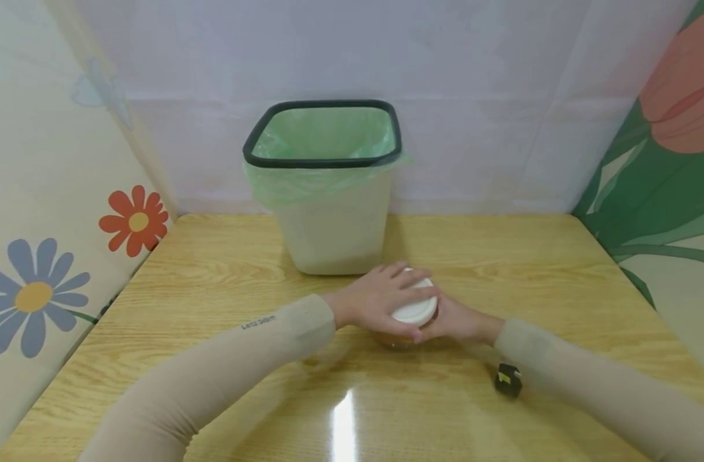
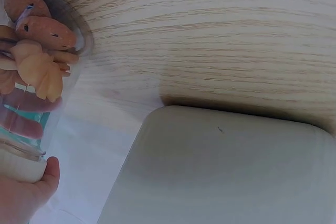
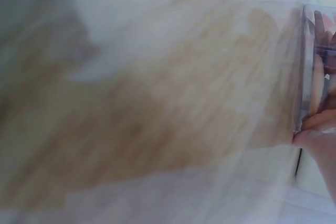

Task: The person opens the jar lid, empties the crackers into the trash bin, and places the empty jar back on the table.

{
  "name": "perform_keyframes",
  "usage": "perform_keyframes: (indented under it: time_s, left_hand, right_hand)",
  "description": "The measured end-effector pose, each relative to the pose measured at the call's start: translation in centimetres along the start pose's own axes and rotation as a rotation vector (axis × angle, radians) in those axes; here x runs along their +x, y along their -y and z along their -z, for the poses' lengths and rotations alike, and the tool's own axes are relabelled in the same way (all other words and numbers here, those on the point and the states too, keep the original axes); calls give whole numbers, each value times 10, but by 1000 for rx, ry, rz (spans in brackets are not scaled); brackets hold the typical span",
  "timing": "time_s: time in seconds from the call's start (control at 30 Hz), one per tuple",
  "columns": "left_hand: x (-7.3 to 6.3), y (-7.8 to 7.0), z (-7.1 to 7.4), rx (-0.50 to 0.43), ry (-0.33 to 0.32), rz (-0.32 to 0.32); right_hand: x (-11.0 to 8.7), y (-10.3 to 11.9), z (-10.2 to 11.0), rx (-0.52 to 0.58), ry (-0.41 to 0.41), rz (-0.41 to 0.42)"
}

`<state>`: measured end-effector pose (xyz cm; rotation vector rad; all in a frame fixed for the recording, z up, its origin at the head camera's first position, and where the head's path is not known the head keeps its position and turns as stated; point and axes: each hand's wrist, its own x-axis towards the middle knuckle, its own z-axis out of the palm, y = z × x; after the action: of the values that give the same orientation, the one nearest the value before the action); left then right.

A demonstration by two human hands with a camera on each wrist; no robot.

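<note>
A clear jar [image 2: 84, 34] with a round white lid [image 1: 416, 312] is between both hands, at the middle right of the table in the head view. Brown and orange pieces [image 2: 45, 32] show through its wall in the left wrist view. My left hand [image 1: 375, 298] grips the lid from above, fingers spread across its top and the thumb at its near edge. From the right side, my right hand [image 1: 458, 319] holds the jar's body. In the right wrist view its thumb [image 3: 315, 140] lies along the clear wall. Much of the jar is hidden by the hands.
Behind the hands stands a pale waste bin [image 1: 334, 237] with a black rim and a green liner bag [image 1: 305, 183]. A small black block [image 1: 508, 380] with a yellow mark shows beside the right sleeve. The wooden table [image 1: 253, 423] meets a pale cloth wall behind.
</note>
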<state>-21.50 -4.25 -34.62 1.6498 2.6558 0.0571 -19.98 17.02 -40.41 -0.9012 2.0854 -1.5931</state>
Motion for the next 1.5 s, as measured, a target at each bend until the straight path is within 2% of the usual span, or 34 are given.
perform_keyframes:
  time_s: [0.33,0.63,0.93,1.17,1.5]
  left_hand:
    - [1,0,0,-11,-18,-3]
    - [1,-1,0,-21,-11,19]
    - [0,-2,3,-39,-11,24]
    - [-2,-5,4,-45,-16,49]
    - [-1,-10,0,-18,-26,103]
  right_hand:
    - [-1,1,1,5,22,-14]
    - [0,-2,1,-46,8,-1]
    - [-1,1,1,-13,18,-22]
    - [0,2,1,-5,32,-4]
    - [0,-1,1,-34,1,0]
